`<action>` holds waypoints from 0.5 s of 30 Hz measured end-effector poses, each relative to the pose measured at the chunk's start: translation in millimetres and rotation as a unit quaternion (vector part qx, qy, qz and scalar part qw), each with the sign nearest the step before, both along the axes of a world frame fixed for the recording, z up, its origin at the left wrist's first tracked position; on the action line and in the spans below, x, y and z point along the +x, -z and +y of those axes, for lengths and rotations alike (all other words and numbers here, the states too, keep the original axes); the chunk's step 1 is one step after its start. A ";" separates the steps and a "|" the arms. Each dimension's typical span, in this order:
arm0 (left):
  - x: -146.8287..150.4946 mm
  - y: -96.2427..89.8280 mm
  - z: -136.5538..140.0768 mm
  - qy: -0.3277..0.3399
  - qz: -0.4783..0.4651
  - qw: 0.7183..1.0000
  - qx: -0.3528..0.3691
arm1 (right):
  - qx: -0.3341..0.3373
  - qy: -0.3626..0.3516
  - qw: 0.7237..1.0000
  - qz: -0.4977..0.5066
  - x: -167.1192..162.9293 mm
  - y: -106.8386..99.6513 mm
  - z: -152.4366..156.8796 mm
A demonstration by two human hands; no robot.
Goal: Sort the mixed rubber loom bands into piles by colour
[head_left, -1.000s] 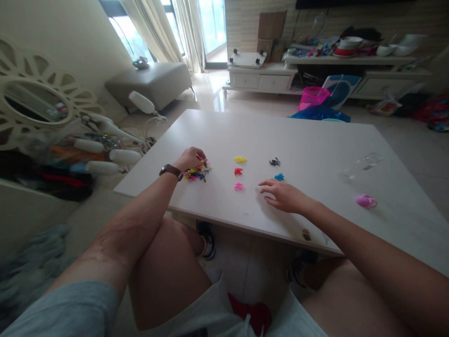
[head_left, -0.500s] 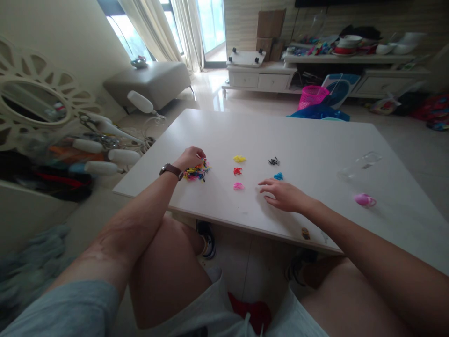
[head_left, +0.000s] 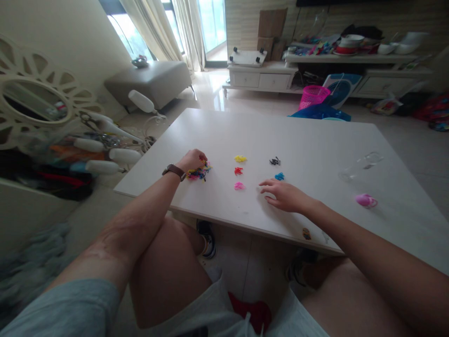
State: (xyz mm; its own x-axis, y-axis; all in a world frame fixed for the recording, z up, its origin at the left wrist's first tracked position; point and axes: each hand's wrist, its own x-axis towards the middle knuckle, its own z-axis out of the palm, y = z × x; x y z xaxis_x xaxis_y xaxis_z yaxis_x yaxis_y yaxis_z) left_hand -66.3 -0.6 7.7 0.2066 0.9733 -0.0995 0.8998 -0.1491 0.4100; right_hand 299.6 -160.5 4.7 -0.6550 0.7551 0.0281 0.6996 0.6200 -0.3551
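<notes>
Left hand (head_left: 192,160) shifted slightly, curled onto mixed band pile (head_left: 198,172); right hand (head_left: 286,195) open, flat near table (head_left: 315,135) edge.

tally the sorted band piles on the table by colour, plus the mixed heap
yellow pile: 1
red pile: 1
pink pile: 1
black pile: 1
blue pile: 1
mixed heap under the left hand: 1
Total: 6 groups
</notes>
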 end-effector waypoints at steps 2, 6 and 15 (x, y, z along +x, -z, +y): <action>0.1 1.6 0.6 -0.007 -0.008 1.000 -0.002 | 0.001 -0.001 1.000 -0.003 0.0 0.3 0.0; -0.9 3.0 2.8 -0.011 -0.023 1.000 0.001 | -0.001 0.000 1.000 -0.017 -0.1 -0.4 -0.2; -8.1 -3.2 5.8 -0.020 -0.022 0.999 0.014 | -0.009 0.001 1.000 -0.011 -0.2 -0.7 0.2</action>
State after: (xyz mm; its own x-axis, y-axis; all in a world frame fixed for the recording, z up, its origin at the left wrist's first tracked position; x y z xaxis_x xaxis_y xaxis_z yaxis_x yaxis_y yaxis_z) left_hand -74.3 5.2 10.9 0.1717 0.9831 -0.0636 0.8863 -0.1260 0.4457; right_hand 299.4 -160.3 5.4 -0.6535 0.7570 0.0004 0.7090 0.6122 -0.3501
